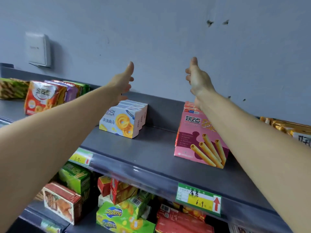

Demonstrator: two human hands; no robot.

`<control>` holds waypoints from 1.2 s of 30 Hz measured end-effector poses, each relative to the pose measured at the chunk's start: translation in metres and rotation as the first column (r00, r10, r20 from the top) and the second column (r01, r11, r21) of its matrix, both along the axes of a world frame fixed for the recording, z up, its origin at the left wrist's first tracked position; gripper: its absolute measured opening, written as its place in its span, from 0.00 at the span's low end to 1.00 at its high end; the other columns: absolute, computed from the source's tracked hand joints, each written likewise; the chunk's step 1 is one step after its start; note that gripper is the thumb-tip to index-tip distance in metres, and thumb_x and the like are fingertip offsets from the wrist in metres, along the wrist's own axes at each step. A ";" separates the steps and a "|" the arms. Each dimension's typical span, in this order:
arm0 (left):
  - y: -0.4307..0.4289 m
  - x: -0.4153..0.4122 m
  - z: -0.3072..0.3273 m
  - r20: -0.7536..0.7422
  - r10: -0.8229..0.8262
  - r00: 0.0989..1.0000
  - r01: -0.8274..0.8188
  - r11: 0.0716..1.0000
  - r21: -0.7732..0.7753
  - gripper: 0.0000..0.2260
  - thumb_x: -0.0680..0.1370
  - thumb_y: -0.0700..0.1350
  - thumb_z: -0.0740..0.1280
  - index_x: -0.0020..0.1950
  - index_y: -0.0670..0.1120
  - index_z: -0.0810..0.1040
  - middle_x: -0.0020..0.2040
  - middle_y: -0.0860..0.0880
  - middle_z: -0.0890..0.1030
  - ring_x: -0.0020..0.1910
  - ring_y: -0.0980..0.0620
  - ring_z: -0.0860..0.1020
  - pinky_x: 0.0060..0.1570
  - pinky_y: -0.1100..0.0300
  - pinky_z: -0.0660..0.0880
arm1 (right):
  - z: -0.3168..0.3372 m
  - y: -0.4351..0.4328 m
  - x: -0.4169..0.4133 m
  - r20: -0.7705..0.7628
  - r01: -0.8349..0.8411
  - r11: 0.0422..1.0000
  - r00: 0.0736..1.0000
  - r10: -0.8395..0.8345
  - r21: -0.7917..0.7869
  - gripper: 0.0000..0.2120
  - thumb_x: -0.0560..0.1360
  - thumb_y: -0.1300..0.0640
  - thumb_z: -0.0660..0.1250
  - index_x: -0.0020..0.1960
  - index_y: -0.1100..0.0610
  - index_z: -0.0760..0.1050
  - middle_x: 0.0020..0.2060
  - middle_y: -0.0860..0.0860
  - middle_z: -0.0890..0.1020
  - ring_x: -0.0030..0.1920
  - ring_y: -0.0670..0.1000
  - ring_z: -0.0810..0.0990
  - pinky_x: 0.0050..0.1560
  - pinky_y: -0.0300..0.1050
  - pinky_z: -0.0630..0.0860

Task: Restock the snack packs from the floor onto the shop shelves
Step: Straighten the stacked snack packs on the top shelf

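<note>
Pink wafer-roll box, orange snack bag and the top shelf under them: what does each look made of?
Pink wafer-roll box: looks like printed cardboard, smooth with a slight sheen, judging by its flat faces and crisp folded edges.
Orange snack bag: probably glossy plastic film, since it wrinkles and catches highlights.
Top shelf: seems to be grey painted metal, fairly matt, though the picture alone cannot confirm it.

"Zecheese" is printed on the green box (117, 216). "6.9" is written on the price tag (198, 200). "好吃点" is printed on the pink box (198, 140).
</note>
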State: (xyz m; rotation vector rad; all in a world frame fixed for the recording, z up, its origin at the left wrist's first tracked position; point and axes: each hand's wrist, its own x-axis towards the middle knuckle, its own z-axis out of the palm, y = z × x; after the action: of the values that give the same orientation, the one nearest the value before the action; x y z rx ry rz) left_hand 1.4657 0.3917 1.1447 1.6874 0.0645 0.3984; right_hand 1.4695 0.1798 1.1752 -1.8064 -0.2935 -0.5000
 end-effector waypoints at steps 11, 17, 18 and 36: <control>0.129 0.069 -0.046 -0.039 0.043 0.998 -0.041 0.998 0.044 0.35 0.75 0.70 0.54 0.73 0.47 0.68 0.67 0.48 0.72 0.61 0.48 0.70 0.56 0.53 0.66 | -0.074 0.120 0.050 -0.183 0.044 0.998 0.983 -0.035 0.043 0.29 0.81 0.38 0.47 0.70 0.57 0.69 0.70 0.52 0.71 0.69 0.52 0.68 0.59 0.43 0.61; 0.158 0.104 -0.078 -0.218 -0.185 0.958 0.176 0.983 -0.060 0.42 0.71 0.75 0.53 0.77 0.49 0.59 0.78 0.48 0.60 0.76 0.47 0.59 0.72 0.45 0.57 | -0.112 0.154 0.073 -0.474 0.137 0.946 0.880 0.020 0.292 0.32 0.77 0.31 0.48 0.50 0.54 0.79 0.47 0.53 0.85 0.63 0.56 0.77 0.72 0.54 0.64; 0.158 0.108 -0.081 -0.229 -0.217 0.949 0.204 0.976 -0.080 0.42 0.71 0.75 0.52 0.78 0.49 0.59 0.78 0.47 0.59 0.76 0.47 0.59 0.73 0.45 0.56 | -0.115 0.157 0.076 -0.504 0.139 0.929 0.862 0.058 0.344 0.34 0.75 0.28 0.47 0.42 0.54 0.79 0.39 0.53 0.85 0.58 0.57 0.80 0.69 0.54 0.68; 0.157 0.154 -0.094 -0.289 -0.501 0.816 0.400 0.849 -0.345 0.37 0.72 0.74 0.49 0.61 0.46 0.76 0.48 0.43 0.85 0.41 0.44 0.85 0.41 0.51 0.79 | -0.115 0.175 0.109 -0.534 0.156 0.843 0.828 0.173 0.515 0.40 0.72 0.25 0.45 0.45 0.57 0.80 0.39 0.58 0.86 0.43 0.59 0.84 0.49 0.53 0.79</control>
State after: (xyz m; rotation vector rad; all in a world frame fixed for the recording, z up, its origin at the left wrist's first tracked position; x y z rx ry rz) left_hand 1.6197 0.5483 1.0504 1.4254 -0.0123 -0.2890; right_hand 1.5790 0.3546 1.0600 -1.3064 0.2422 -0.0022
